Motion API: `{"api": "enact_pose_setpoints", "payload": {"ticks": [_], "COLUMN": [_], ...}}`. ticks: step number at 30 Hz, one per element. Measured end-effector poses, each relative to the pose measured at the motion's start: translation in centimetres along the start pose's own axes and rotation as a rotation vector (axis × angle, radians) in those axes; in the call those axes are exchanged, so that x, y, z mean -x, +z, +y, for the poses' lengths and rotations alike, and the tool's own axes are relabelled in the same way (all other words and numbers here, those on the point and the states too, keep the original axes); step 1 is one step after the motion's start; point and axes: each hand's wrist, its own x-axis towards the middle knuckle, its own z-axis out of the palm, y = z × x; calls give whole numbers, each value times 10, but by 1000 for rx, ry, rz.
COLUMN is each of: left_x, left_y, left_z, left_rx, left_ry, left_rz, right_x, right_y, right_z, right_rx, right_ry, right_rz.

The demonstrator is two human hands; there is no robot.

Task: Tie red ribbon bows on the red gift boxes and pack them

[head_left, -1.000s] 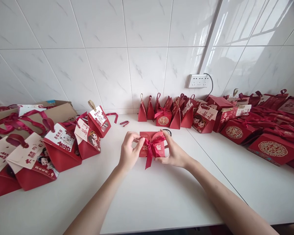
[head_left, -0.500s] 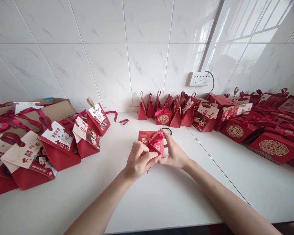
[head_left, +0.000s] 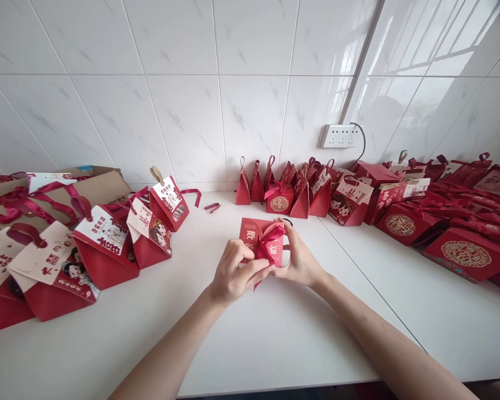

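Between my hands, over the middle of the white table, is a small red gift box [head_left: 249, 229] with pale lettering. A dark red ribbon bow [head_left: 269, 243] is tied across its front. My left hand [head_left: 237, 271] is closed at the lower left of the box, its fingertips at the bow's lower part and ribbon tail. My right hand [head_left: 298, 258] grips the box's right side, thumb below and fingers at the upper edge. Part of the box's lower side is hidden behind my left fingers.
Red and white gift boxes [head_left: 106, 250] with loop handles stand on the left, before a cardboard carton [head_left: 104, 186] with ribbons. More small boxes [head_left: 280, 201] line the tiled wall. Many red boxes [head_left: 462, 250] crowd the right. A ribbon scrap [head_left: 212, 207] lies behind my hands; a power strip [head_left: 339, 136] is on the wall.
The gift box has tilted slightly and shifted a little up and to the right in my hands. Both hands keep nearly the same grip.
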Motion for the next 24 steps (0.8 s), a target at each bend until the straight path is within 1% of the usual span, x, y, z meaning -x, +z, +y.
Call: {"api": "enact_pose_setpoints", "payload": {"ticks": [6, 10, 14, 18, 21, 24], "left_x": [1, -5, -16, -21, -20, -21], "left_y": [-1, -5, -11, -16, -18, -20], "left_z": [0, 7, 18, 22, 24, 25], "left_rx": [-15, -64, -116, -150, -163, -152], "left_ry": [8, 27, 41, 44, 62, 38], "left_rz": [-3, 37, 119, 125, 116, 108], "right_x": [-1, 0, 3, 6, 8, 9], "right_y": [-1, -1, 0, 1, 2, 1], "right_z": [-1, -8, -23, -36, -41, -44], "right_rx": [20, 24, 43, 46, 58, 85], "right_ry": [-9, -40, -59, -120, -130, -124], "right_rz": [20, 112, 224, 299, 312, 306]}}
